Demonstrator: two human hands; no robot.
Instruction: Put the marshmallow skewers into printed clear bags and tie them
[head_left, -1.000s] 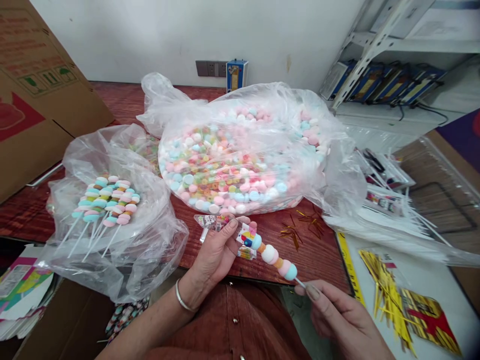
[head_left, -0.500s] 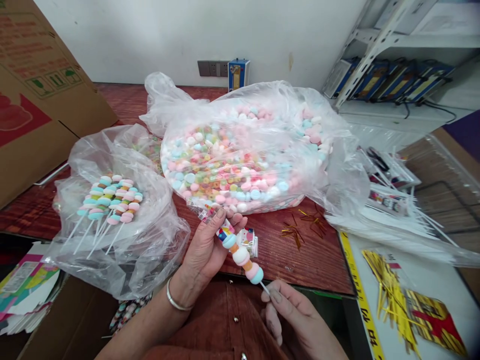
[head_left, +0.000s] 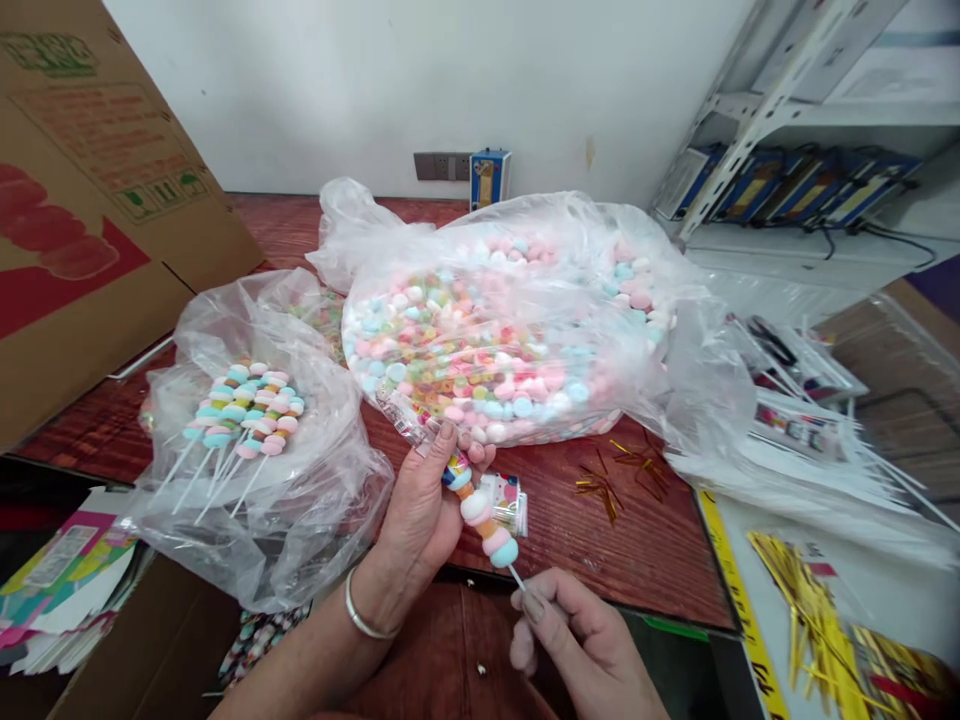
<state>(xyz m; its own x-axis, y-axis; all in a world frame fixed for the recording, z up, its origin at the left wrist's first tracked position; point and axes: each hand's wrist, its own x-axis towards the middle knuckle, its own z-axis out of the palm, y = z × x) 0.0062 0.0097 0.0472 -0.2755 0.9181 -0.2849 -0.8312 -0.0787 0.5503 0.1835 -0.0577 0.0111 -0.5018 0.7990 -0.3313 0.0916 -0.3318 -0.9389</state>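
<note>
My left hand [head_left: 426, 498] is closed on a clear printed candy bag [head_left: 405, 415], pinched between thumb and fingers. The top of a marshmallow skewer [head_left: 475, 508] sits at the bag's mouth; my fingers partly hide how far it reaches inside. Pink, white and blue marshmallows alternate with orange gummy pieces along it. My right hand [head_left: 566, 635] pinches the lower end of its white stick [head_left: 517, 577]. Just beyond the skewer, a small stack of printed bags [head_left: 510, 500] lies on the table.
Finished skewers [head_left: 251, 405] lie on a crumpled plastic bag [head_left: 322, 510] at left. A large clear bag of marshmallows and gummies [head_left: 480, 340] fills the middle. Gold twist ties [head_left: 600, 490] lie at right, near white sticks [head_left: 750, 475]. A cardboard box [head_left: 97, 200] stands far left.
The skewer has moved up and left toward my left hand, with its top marshmallow deeper among the fingers and bag. My right hand followed with the stick. The view has shifted slightly.
</note>
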